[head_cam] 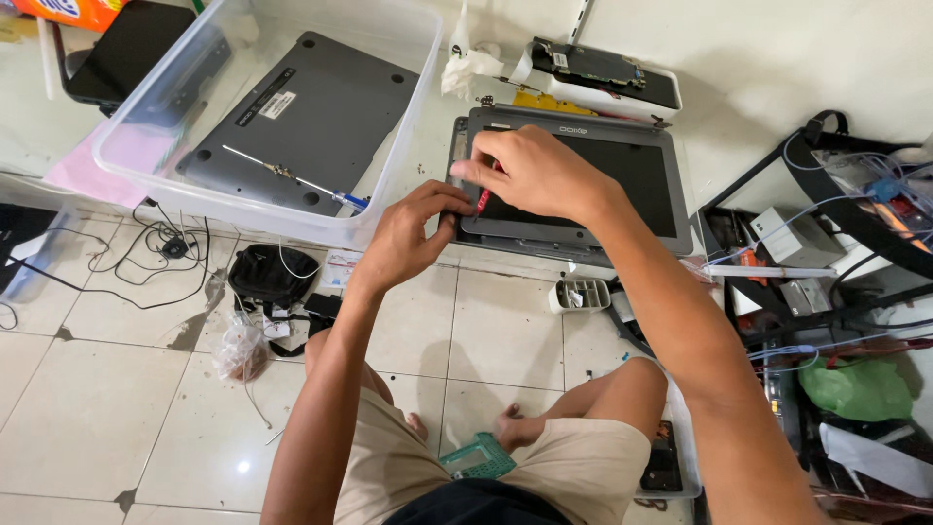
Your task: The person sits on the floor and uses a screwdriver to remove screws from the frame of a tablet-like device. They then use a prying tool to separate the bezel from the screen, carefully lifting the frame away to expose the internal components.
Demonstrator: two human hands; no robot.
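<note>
The person sits cross-legged on the tiled floor (126, 428), both hands at the left edge of a grey laptop screen panel (622, 180) that lies flat on the floor ahead of the knees. The right hand (535, 175) reaches across the panel's bezel, its fingers curled shut around a small red tool (483, 199) pressed at the frame's left side. The left hand (413, 233) meets it from below, fingers pinched closed on the panel's left edge, touching the frame just beside the red tool.

To the left stands a clear plastic bin (389, 165), touching or nearly touching the panel's corner; inside it lie a grey laptop base cover (311, 117) and a thin screwdriver with a blue handle (292, 177). Behind the panel rests a white tray holding a circuit board (598, 68). A small parts box (580, 295) sits just below the panel near the right forearm. A black pouch (272, 274) and loose black cables (146, 253) lie left of the knees; a cluttered rack with wires (836, 253) crowds the right side
</note>
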